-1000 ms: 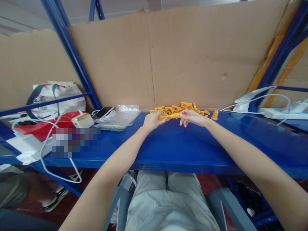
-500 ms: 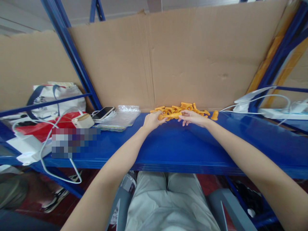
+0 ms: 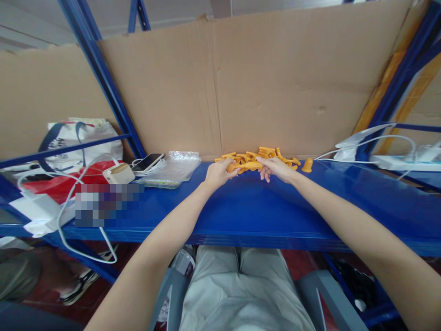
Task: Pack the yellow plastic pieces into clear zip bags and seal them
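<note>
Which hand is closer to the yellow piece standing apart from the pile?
The right hand, left of the yellow piece. The left hand is farther left, by the pile's left end.

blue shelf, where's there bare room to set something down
Bare: the blue shelf between the yellow pile and front edge; also right of the lone yellow piece. Crowded: the left end, around the phone and white bag, and the pile.
</note>
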Demonstrator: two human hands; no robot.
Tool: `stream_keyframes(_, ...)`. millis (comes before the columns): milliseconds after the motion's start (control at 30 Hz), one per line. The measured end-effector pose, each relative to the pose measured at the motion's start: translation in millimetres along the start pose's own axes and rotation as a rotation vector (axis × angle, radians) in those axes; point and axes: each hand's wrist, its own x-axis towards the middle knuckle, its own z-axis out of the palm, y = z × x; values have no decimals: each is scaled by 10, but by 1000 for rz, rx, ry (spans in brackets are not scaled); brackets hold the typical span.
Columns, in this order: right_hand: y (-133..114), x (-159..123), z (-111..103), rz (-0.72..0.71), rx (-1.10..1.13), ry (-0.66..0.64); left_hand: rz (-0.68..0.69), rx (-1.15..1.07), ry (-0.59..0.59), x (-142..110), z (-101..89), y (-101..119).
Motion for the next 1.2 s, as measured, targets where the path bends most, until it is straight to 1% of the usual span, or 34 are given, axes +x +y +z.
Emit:
stream_keyframes(133, 4, 4, -24, 21, -4, -19, 0, 2, -4, 14, 2, -9)
stream_keyframes(333, 19, -10, -97, -40, -3, -57, -27, 15, -49, 17, -2, -6)
stream_keyframes(533, 29, -2, -82, -61, -50, -64, 6, 1, -17, -5, 34, -20)
stream_keyframes(667, 4, -7, -40, -71, -65, -54, -5, 11, 1, -7, 43, -30)
stream_keyframes(900, -29, 0, 9, -20, -49, -5, -16, 2, 15, -9, 24, -2)
stream_keyframes(1200, -55, 16, 45, 86, 110, 72, -28, -10, 38, -20, 17, 37)
